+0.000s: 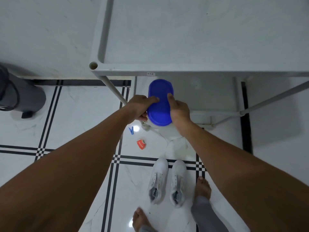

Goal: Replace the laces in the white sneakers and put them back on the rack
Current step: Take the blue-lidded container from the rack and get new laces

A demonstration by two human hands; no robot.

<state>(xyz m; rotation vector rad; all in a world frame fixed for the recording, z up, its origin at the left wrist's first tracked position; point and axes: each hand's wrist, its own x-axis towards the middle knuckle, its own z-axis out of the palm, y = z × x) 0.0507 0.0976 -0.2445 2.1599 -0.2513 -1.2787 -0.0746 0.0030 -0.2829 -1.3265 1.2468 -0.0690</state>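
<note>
Two white sneakers (167, 180) without laces stand side by side on the tiled floor near my bare feet, toes pointing away from me. In front of the white rack (167, 70) I hold a white container (168, 133) with a blue oval lid (159, 104). My left hand (139, 107) grips its left side, thumb on the lid. My right hand (178, 111) grips the right side, thumb on the lid too. No laces are visible.
A blue clothes peg (131, 130) and a small orange packet (141, 144) lie on the floor left of the container. A grey bin (21, 97) stands at the far left. The rack's legs and lower shelf (217, 97) are behind the container.
</note>
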